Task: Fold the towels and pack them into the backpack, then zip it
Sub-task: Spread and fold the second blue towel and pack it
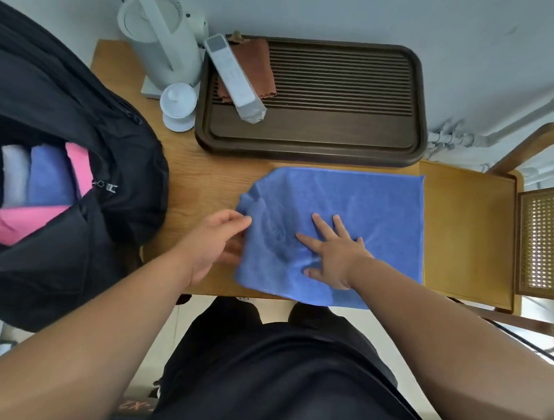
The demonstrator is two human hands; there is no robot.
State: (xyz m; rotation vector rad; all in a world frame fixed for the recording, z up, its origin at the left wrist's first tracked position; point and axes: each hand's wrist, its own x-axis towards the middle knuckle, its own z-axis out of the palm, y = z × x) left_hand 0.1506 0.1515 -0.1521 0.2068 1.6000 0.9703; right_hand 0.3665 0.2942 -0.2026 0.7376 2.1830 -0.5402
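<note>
A blue towel (359,211) lies spread on the wooden table (194,179), its left part rumpled and folded in. My left hand (216,242) pinches the towel's left edge. Flat on the towel's middle, fingers spread, my right hand (334,251) presses it down. A black backpack (66,109) stands open at the left; inside it are folded towels: a grey one (14,173), a blue one (51,178) and pink ones (18,222).
Behind the towel sits a dark wooden tea tray (308,134) with a brown cloth (254,64) and a white remote (234,79) on it. A white kettle (162,40) and a lidded white cup (178,106) stand at the back left. A chair (543,240) is on the right.
</note>
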